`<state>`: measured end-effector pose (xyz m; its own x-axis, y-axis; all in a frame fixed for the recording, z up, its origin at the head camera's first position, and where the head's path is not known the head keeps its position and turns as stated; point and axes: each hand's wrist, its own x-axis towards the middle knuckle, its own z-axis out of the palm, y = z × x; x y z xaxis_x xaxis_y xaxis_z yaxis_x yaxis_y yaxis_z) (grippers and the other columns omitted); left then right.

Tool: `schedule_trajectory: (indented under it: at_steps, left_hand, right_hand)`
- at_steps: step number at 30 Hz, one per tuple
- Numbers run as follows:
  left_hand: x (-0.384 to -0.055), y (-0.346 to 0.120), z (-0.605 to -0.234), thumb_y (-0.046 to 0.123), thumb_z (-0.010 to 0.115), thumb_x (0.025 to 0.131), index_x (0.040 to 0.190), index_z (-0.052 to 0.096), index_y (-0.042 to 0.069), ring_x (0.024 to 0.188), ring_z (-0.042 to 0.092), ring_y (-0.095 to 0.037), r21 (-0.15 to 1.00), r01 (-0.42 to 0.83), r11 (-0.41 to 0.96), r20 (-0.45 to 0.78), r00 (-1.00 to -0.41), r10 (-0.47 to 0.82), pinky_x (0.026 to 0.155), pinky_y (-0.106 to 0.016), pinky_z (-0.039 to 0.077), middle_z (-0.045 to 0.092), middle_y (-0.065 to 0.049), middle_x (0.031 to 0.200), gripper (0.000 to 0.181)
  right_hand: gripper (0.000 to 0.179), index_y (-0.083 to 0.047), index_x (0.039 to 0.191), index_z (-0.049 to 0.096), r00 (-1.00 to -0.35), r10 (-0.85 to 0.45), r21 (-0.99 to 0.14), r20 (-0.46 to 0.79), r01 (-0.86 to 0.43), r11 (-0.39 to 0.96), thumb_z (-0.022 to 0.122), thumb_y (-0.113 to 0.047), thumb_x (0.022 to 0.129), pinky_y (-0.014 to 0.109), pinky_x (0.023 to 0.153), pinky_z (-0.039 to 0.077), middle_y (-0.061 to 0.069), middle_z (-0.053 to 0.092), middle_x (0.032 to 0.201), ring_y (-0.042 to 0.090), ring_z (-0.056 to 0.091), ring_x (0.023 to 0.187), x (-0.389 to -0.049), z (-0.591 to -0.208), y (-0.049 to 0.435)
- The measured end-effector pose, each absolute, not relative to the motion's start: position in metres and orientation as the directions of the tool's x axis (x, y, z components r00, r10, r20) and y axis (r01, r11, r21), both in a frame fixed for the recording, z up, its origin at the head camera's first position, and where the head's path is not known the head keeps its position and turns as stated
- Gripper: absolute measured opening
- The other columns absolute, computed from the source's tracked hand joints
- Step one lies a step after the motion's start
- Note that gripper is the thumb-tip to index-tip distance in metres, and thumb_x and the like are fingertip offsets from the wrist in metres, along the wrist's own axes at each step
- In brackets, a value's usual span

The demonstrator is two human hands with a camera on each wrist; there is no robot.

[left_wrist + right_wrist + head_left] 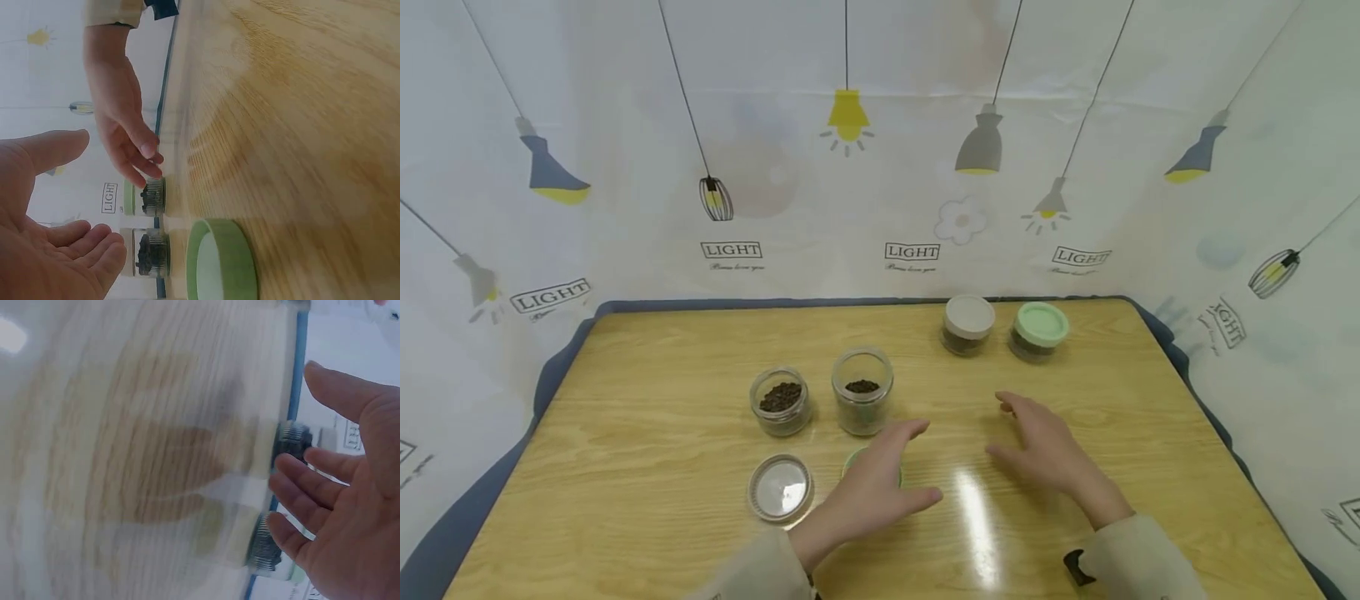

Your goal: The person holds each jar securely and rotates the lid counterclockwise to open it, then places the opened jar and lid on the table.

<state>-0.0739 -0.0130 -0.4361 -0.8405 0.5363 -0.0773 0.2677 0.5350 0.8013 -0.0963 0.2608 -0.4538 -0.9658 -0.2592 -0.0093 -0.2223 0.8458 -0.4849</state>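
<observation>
My left hand (880, 493) hovers over the front middle of the table, thumb and fingers spread, holding nothing. Beneath it lies a green-rimmed lid (242, 265), mostly hidden by that hand in the head view. My right hand (1041, 448) hangs above the wood further right, its fingers loosely bent around nothing. Beyond the left hand stand two lidless glass jars with dark brown pieces inside: a short jar (782, 421) and a taller jar (861, 415). A pale-rimmed lid (780, 489) rests flat in front of the short one.
At the back right of the wooden table (647, 375) stand two closed jars with dark contents, a white-lidded jar (968, 323) and a green-lidded jar (1038, 330). A white curtain (850, 217) printed with lamps surrounds the table's back and sides.
</observation>
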Motion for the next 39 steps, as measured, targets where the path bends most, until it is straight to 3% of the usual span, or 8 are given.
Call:
schedule_trajectory:
  at_steps: [18, 27, 39]
  left_hand:
    - [-0.079, 0.002, -0.443, 0.041, 0.072, 0.084, 0.151, 0.031, 0.016, 0.139, 0.040, -0.025, 0.827, 0.216, 0.518, -0.112, -0.842, 0.529, 0.112, -0.049, 0.039, 0.039, -0.003, 0.152, 0.082]
    - [-0.079, 0.005, -0.445, 0.039, 0.072, 0.084, 0.150, 0.033, 0.015, 0.138, 0.042, -0.024, 0.812, 0.251, 0.527, -0.080, -0.847, 0.526, 0.112, -0.047, 0.039, 0.042, -0.003, 0.150, 0.080]
    - [-0.080, 0.005, -0.447, 0.042, 0.072, 0.084, 0.151, 0.033, 0.014, 0.140, 0.040, -0.024, 0.807, 0.248, 0.536, -0.083, -0.850, 0.519, 0.112, -0.048, 0.038, 0.043, -0.002, 0.150, 0.082]
  right_hand:
    - [0.103, 0.005, 0.153, 0.003, -0.995, -0.007, -0.662, -0.097, 0.059, 0.747, 0.070, -0.036, 0.087, 0.060, 0.115, 0.028, 0.031, 0.019, 0.156, 0.047, 0.026, 0.142, -0.182, -0.469, 0.245]
    - [0.109, 0.002, 0.154, 0.001, -0.995, 0.035, -0.678, -0.094, 0.090, 0.730, 0.073, -0.040, 0.084, 0.059, 0.118, 0.022, 0.030, 0.015, 0.158, 0.045, 0.020, 0.145, -0.206, -0.480, 0.240]
    - [0.104, 0.003, 0.152, 0.010, -0.997, 0.081, -0.779, 0.006, 0.046, 0.625, 0.080, -0.027, 0.081, 0.056, 0.117, 0.027, 0.029, 0.028, 0.151, 0.043, 0.030, 0.141, -0.220, -0.485, 0.229]
